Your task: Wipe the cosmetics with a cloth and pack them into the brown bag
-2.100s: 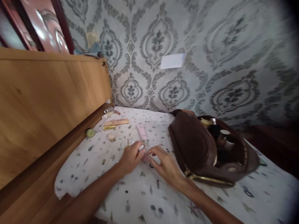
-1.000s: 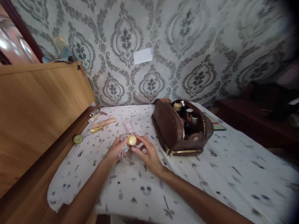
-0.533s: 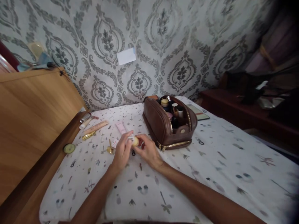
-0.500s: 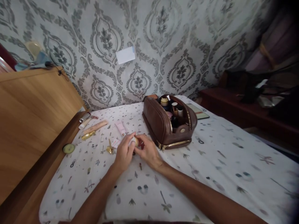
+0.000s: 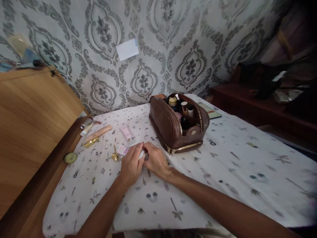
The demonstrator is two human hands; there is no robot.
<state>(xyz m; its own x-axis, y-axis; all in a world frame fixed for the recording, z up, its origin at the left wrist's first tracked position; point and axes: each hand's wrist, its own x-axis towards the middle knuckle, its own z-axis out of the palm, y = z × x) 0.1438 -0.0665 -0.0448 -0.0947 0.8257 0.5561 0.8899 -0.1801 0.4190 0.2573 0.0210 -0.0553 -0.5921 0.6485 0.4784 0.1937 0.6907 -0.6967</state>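
Patterned wallpaper (image 5: 143, 81) backs one brown bag (image 5: 164, 120). Left of the bag, the left hand (image 5: 131, 162) curls around one mostly hidden white cloth (image 5: 141, 154); the right hand (image 5: 156, 161) arches alongside, grip unclear. Also left: one pink tube (image 5: 126, 133), two gold pieces (image 5: 91, 142).

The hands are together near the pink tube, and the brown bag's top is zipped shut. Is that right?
Not quite: the brown bag has its top open, not zipped shut; the head view shows containers inside. The left hand and right hand are together near the pink tube, as you say.
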